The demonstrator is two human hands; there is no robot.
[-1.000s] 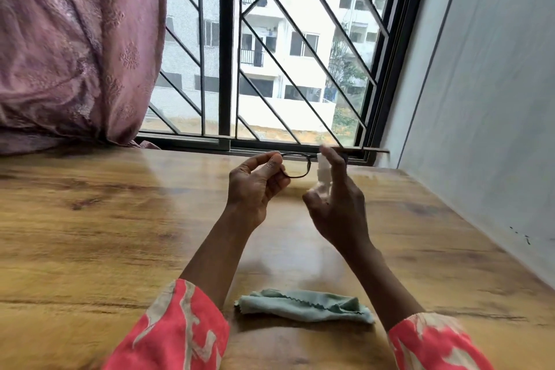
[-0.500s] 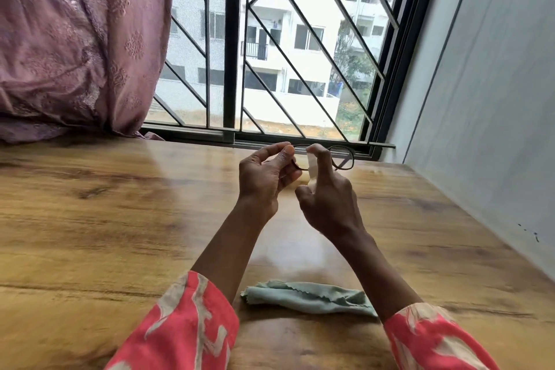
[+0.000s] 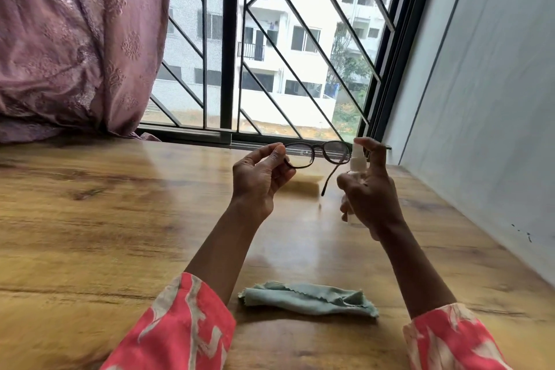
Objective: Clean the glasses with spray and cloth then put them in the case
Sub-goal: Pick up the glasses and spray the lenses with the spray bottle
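Hands raised above a wooden desk (image 3: 90, 219) by a barred window. Left hand (image 3: 258, 180) pinches the dark-framed glasses (image 3: 318, 153) by their left end, the frame's long axis running sideways toward the right hand (image 3: 369, 192). That hand is wrapped around a small clear spray bottle (image 3: 358, 162), forefinger on top, nozzle just beside the right lens. Green cleaning cloth (image 3: 309, 299) lies crumpled on the desk near the person, between the forearms. No case is visible.

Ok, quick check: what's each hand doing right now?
Left hand: pinches the glasses by the frame's left end.
Right hand: grips the spray bottle, index finger on the nozzle.
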